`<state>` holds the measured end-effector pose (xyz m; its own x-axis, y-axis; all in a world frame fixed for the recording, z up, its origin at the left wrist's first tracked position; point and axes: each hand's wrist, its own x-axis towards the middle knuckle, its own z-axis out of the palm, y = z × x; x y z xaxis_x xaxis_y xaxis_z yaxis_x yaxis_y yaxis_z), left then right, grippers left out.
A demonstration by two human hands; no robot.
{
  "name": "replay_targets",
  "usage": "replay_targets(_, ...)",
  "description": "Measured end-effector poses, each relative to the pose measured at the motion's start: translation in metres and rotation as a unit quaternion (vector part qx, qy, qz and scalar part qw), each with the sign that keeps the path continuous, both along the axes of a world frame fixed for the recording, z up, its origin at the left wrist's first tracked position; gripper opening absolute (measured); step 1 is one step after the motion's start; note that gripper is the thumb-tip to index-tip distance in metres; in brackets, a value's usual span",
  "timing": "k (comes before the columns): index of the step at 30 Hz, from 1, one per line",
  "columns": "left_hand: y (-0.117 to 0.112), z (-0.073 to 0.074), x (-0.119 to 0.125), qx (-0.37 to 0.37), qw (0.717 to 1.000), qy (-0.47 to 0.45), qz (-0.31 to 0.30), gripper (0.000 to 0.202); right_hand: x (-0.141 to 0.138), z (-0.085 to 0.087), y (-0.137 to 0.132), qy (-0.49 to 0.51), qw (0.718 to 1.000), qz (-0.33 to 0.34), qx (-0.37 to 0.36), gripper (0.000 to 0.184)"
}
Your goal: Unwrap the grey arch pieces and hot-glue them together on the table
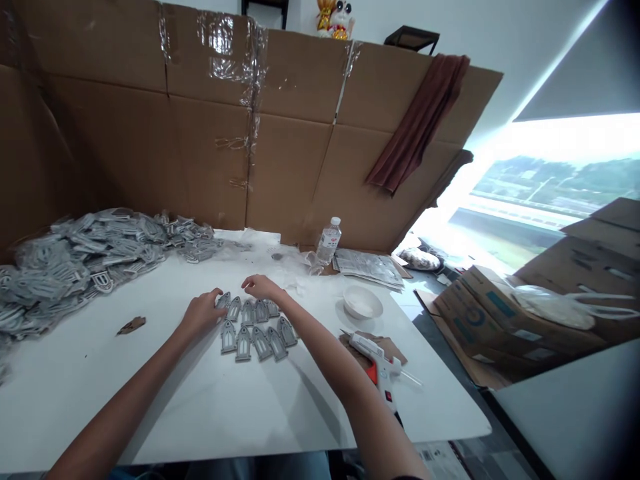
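On the smooth white table, flat grey cutouts shaped like arched Gothic windows lie in two close rows. The loosely curled left hand touches the top row's end piece without clenching; the open right hand sits just beyond that row, grasping nothing.

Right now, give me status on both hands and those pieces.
Left hand touching the end piece of two rows of grey arched window cutouts. Right hand just behind the rows. White-and-orange hot glue gun off to the right on the white table.
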<state>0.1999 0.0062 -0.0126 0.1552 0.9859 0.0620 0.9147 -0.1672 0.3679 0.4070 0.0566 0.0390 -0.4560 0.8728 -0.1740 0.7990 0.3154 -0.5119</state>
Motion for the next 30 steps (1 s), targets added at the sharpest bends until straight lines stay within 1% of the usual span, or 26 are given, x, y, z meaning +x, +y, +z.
replay_targets(3, -0.011, 0.002, 0.006, -0.002, 1.0, -0.006, -0.011, 0.045, 0.027, 0.002, -0.026, -0.016, 0.997, -0.01, 0.079, 0.035)
replay_targets(7, -0.029, 0.007, 0.006, 0.007, 0.999, -0.013, -0.045, 0.044, 0.062, -0.005, -0.064, -0.02, 0.989, -0.004, 0.149, 0.045)
replay_targets(9, -0.038, 0.009, 0.009, 0.024, 0.997, -0.019, -0.067, 0.051, 0.074, -0.013, -0.078, -0.02, 0.982, 0.016, 0.187, 0.054)
replay_targets(11, -0.046, 0.008, 0.015, 0.047, 0.994, -0.023, -0.099, 0.064, 0.081, -0.022, -0.088, -0.029, 0.973, 0.049, 0.224, 0.067)
replay_targets(13, -0.052, 0.005, 0.023, 0.056, 0.988, -0.016, -0.143, 0.078, 0.083, -0.033, -0.093, -0.043, 0.966, 0.081, 0.241, 0.079)
replay_targets(14, -0.054, 0.002, 0.028, 0.051, 0.985, -0.007, -0.163, 0.083, 0.082, -0.038, -0.095, -0.049, 0.966, 0.091, 0.238, 0.083)
replay_targets(16, -0.057, -0.004, 0.036, 0.025, 0.981, 0.014, -0.19, 0.089, 0.08, -0.048, -0.098, -0.057, 0.969, 0.091, 0.222, 0.086)
replay_targets(17, -0.058, -0.007, 0.038, 0.01, 0.981, 0.023, -0.193, 0.089, 0.078, -0.052, -0.099, -0.059, 0.972, 0.08, 0.215, 0.084)
replay_targets(19, -0.058, -0.012, 0.04, -0.012, 0.981, 0.036, -0.191, 0.086, 0.075, -0.059, -0.1, -0.06, 0.975, 0.053, 0.206, 0.08)
replay_targets(22, -0.056, -0.017, 0.036, -0.021, 0.98, 0.04, -0.193, 0.077, 0.07, -0.065, -0.1, -0.054, 0.977, 0.022, 0.207, 0.073)
replay_targets(27, -0.048, -0.015, 0.018, -0.027, 0.972, 0.03, -0.234, 0.064, 0.056, -0.07, -0.104, -0.053, 0.975, -0.039, 0.212, 0.064)
replay_targets(30, -0.044, -0.013, 0.009, -0.028, 0.968, 0.034, -0.248, 0.062, 0.047, -0.073, -0.108, -0.054, 0.972, -0.086, 0.214, 0.059)
